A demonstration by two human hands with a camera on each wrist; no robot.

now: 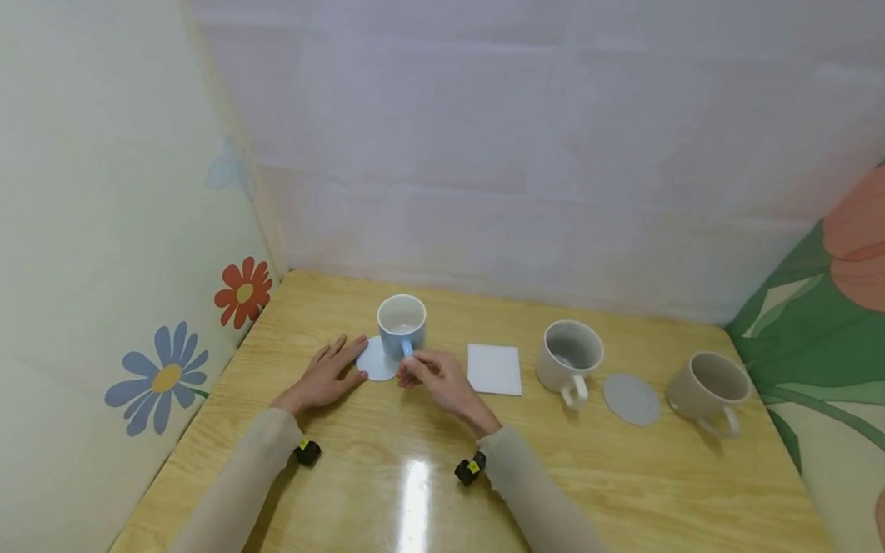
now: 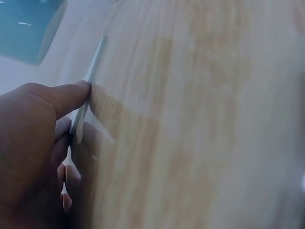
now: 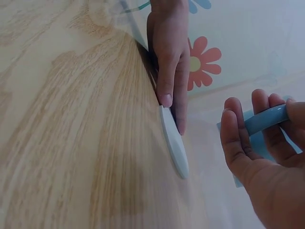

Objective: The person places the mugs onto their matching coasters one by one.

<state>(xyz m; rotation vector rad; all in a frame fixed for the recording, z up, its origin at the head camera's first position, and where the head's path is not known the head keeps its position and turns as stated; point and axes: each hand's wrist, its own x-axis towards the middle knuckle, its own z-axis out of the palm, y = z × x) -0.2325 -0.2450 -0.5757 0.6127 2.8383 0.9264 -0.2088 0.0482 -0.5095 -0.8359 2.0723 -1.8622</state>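
A light blue mug with a white inside overlaps the back right of a round pale coaster in the head view. My right hand pinches the mug's blue handle between thumb and fingers. From the left wrist, the mug's base shows raised above the coaster's level. My left hand lies palm down with straight fingers, thumb and index finger touching the coaster's left edge. The coaster's thin rim lies on the table, seen edge-on from the right wrist.
Right of my right hand lies a white square coaster. Beyond it stand a white mug, a grey round coaster and a beige mug on the wooden table. Fabric walls border the table.
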